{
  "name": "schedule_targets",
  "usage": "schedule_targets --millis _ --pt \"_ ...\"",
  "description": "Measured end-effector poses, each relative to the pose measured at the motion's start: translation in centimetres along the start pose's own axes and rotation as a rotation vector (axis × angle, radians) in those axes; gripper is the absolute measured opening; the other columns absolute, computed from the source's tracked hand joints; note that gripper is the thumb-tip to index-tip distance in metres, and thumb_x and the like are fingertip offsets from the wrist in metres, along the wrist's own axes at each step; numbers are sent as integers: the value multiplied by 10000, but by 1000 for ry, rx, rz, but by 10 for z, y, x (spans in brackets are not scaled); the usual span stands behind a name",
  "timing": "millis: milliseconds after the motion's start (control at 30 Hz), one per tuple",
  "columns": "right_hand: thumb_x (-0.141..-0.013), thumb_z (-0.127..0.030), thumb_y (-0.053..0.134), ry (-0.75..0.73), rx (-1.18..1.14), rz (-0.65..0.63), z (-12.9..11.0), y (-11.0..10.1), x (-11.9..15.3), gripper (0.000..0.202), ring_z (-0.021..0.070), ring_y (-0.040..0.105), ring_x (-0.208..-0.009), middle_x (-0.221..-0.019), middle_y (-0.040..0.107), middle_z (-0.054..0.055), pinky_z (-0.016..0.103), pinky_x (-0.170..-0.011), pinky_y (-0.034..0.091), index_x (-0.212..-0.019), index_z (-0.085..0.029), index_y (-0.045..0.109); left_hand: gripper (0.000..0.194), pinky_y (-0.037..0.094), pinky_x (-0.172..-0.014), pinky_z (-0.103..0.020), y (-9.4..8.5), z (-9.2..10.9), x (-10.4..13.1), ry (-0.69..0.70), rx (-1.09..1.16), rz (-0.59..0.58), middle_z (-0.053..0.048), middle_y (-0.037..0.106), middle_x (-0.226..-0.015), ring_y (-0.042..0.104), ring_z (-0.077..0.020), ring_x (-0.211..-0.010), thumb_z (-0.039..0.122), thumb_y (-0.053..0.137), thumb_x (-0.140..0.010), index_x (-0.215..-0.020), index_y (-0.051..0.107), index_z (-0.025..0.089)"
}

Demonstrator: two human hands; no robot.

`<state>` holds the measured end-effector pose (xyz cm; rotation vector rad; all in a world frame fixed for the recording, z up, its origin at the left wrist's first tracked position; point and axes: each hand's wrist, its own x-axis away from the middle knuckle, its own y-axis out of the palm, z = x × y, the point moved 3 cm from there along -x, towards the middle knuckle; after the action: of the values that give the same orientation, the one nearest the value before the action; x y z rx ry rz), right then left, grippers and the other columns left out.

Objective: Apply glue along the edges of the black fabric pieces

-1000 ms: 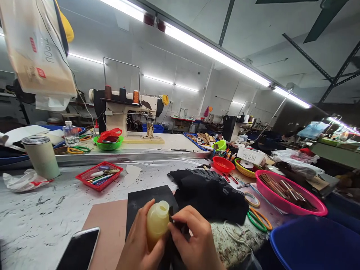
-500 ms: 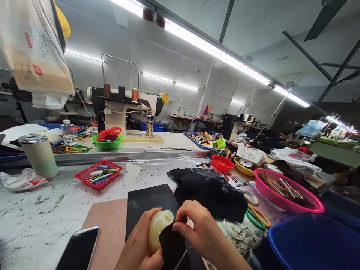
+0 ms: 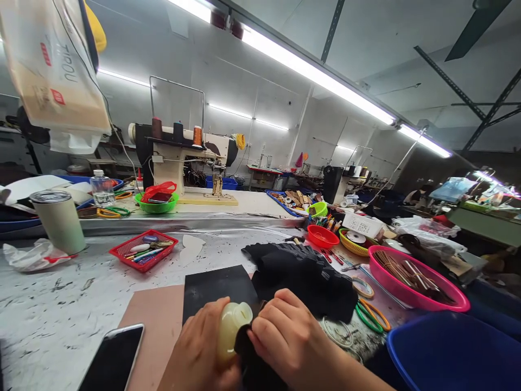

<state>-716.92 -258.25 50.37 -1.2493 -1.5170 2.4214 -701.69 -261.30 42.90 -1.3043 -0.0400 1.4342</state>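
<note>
Head view, left hand [image 3: 199, 347] curled around bottle [image 3: 230, 332]; right hand [image 3: 287, 334] pinching black piece [image 3: 256, 365], near bottle's mouth

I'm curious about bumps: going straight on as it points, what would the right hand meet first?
Probably the pale bottle: the right hand, holding black material, points toward it, though depth is unclear.

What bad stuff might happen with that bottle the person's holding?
Spilling, maybe: the bottle has no cap on, so if the left grip slipped, anything inside might splash onto the black sheet lying on the table.

Bumping, too: the right grip holds a black piece up against the bottle, so a hard tug could knock it.

Also, the phone lies nearby and might get splashed.
</note>
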Motion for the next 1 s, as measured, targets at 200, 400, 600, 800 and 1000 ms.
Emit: schedule_targets --millis 200,400,600,800,1000 --pt "-840 -67 419 90 54 150 -4 2 1 233 140 440 -529 -563 524 15 303 -554 297 -638 -152 497 512 513 -696 -288 -4 5 -3 -18 101 -35 -31 665 -965 642 -212 -821 199 582 -598 -1098 484 246" --pt "-868 -98 446 -71 -118 167 7 -2 8 147 146 538 -643 -660 594 36 313 -645 383 -750 -120 530 373 503 -649 -268 -4 16 -3 -455 715 -254 -18 658 -821 612 -202 -718 352 597 -661 -1000 540 209" --pt "-908 -198 480 -35 -315 374 23 -4 21 100 137 593 -739 -699 622 38 306 -703 441 -831 -140 510 363 491 -693 -265 -15 25 -8 -484 818 -302 -18 651 -849 595 -208 -758 300 636 -631 -977 571 209" --pt "-902 -168 469 -81 -189 173 5 -12 8 127 132 560 -697 -688 615 23 304 -697 416 -800 -132 534 411 496 -649 -269 -10 29 -6 -428 652 -90 -14 661 -756 609 -209 -670 318 688 -550 -940 592 228" --pt "-852 -85 421 -89 -126 79 -2 -11 3 169 129 487 -608 -641 569 28 307 -646 392 -731 -117 535 452 490 -637 -271 -16 22 -3 -446 542 9 -14 671 -789 615 -226 -691 270 719 -463 -902 612 262"
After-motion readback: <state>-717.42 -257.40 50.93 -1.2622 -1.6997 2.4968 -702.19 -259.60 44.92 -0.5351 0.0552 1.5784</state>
